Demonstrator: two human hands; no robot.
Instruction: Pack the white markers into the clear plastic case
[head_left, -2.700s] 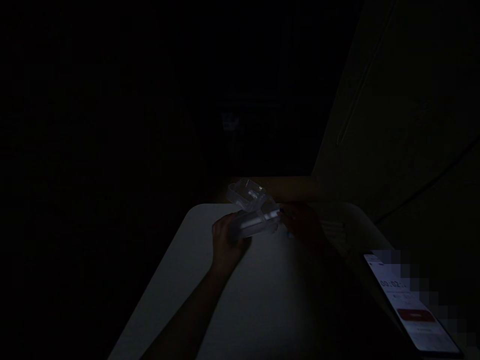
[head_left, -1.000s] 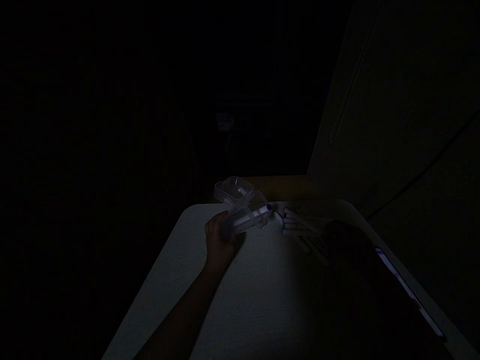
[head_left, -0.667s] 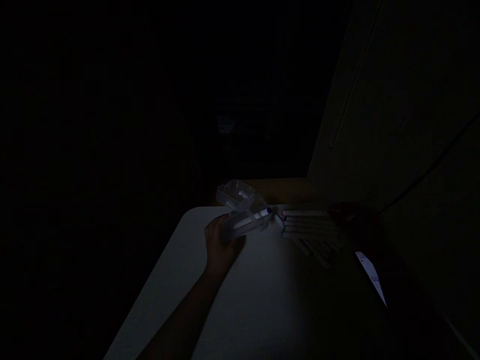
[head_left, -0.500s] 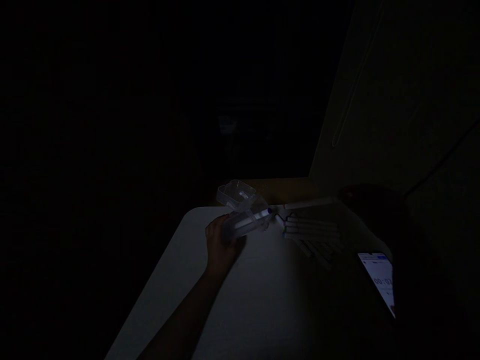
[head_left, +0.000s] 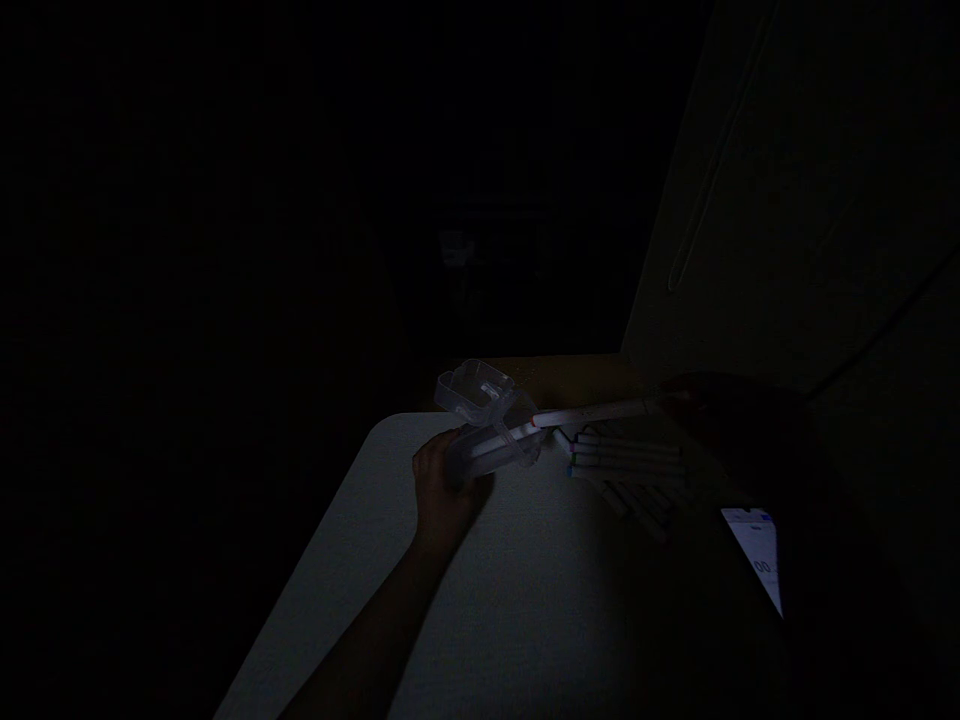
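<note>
Pretty dark in here, but the main bits can be made out. The person's left hand point(head_left: 439, 490) has its fingers wrapped round the bottom end of a see-through case point(head_left: 484, 465), which is tipped over so its mouth points toward the right hand point(head_left: 681, 398). The lid point(head_left: 469, 388) is flipped open, sitting just past the left hand's fingers on the far side. There's at least one white pen point(head_left: 491, 441) lying lengthwise in the case; can't really tell if there are more in there.

The right hand is mostly lost in shadow, but it's got a marker point(head_left: 600, 412) by the far end, so the fingers must be pinched pretty narrow, though the exact grip is too dark to see. The marker's reddish end points back toward the left hand and sits right at the case mouth. Can't tell from this angle if it's touching the other pen or just in front of it.

Between the hands, a bit nearer the person than the held marker, there's a loose pile of markers point(head_left: 628, 463) on the pale surface point(head_left: 510, 590). A few lie side by side, others fan out under them. A lit phone point(head_left: 756, 550) lies nearer the person than the right hand, partly covered by the dark forearm. Off beyond the right hand, a dark cord point(head_left: 885, 335) runs along the wall point(head_left: 817, 180).
</note>
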